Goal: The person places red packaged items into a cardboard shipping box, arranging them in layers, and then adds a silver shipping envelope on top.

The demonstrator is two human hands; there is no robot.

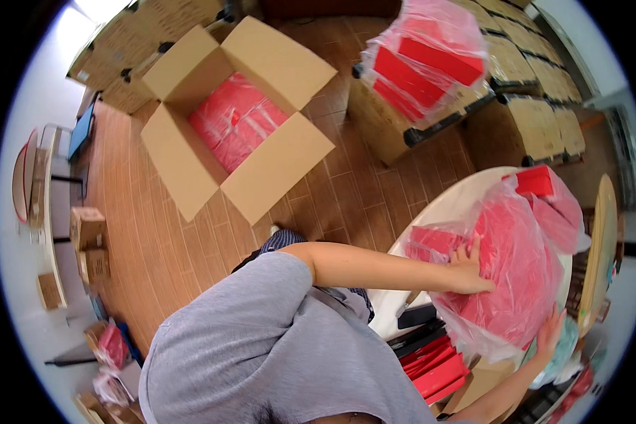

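Note:
A large clear plastic bag (516, 265) full of red boxes lies on a round white table (431, 215) at the right. My left hand (465, 274) rests on the near left side of the bag, its fingers spread over the film. At the lower right side of the same bag, my right hand (549, 332) presses with its fingers stretched out. Both hands look open, touching the bag rather than gripping it. Beside the bag, several red flat boxes (434, 367) and a black piece (417, 316) lie near the table's lower edge.
An open cardboard box (279, 169) on the tiled floor holds red bagged items (237, 120). Another bag of red boxes (427, 67) sits on stacked cartons (378, 120) at the back. Small brown boxes (88, 230) stand at the left wall. A yellowish round board (597, 254) stands right of the table.

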